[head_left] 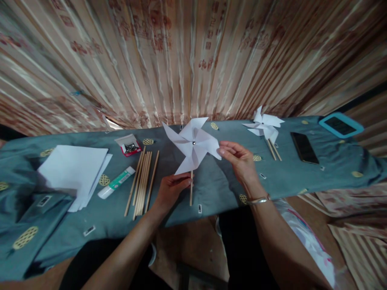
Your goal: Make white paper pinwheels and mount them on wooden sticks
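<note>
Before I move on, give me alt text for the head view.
Left hand holds a white pinwheel by its stick; right hand touches a blade. On the cloth: paper, tube, sticks, red box, phone, blue-framed device, another pinwheel.

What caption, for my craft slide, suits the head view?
Left hand holds a white pinwheel by its stick while the right hand touches one blade.

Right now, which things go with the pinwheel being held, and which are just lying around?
Seem to go with the job:
held paper pinwheel
loose wooden sticks
white paper sheets
glue stick
open box of small metal pieces
pinwheel bundle with two sticks

Seem to be just lying about:
black phone
blue-framed device
</note>
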{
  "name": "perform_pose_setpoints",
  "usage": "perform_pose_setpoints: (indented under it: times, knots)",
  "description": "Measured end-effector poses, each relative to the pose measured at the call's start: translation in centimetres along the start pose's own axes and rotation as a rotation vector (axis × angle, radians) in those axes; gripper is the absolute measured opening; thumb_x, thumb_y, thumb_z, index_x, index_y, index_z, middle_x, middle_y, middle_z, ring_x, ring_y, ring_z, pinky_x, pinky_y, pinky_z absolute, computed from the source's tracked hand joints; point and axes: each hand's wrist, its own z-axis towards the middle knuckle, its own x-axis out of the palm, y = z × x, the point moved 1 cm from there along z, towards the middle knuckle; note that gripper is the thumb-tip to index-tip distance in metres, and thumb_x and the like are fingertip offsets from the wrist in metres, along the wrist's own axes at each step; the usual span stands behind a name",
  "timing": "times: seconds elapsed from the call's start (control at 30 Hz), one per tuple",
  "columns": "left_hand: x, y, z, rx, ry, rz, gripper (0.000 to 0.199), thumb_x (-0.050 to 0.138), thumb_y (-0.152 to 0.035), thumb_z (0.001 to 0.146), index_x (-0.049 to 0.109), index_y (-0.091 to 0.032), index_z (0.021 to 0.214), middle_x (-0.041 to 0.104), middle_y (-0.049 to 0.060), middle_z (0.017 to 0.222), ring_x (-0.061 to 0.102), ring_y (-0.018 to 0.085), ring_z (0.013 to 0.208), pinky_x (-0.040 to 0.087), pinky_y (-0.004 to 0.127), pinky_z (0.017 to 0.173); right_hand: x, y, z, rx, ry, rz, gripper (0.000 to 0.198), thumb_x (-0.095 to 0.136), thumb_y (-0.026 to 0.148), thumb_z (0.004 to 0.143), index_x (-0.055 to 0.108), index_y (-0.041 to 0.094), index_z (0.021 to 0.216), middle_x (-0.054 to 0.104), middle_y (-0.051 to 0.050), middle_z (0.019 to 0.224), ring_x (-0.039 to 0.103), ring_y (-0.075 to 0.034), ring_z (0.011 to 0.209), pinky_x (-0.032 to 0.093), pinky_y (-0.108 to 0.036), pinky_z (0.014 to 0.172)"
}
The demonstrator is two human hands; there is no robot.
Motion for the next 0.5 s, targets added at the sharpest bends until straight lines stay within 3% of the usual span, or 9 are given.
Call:
perform_pose_setpoints:
  times: [0.5]
  knots:
    - [-0.3, 0.0, 0.2, 0.057, -0.059, 0.04, 0.028, 0.087, -0.035, 0.053, 0.08, -0.019, 0.076, 0.076, 0.004, 0.075, 0.067, 0.017, 0.069, 0.055, 0.031, 0.074, 2.8, -0.3, -2.4, 0.253, 0.134, 0.042, 0.035, 0.095, 0.035, 0.044, 0.073, 0.021, 0.068, 0.068, 0.004, 0.056, 0.057, -0.009, 0.05, 0.044, -0.022, 0.05]
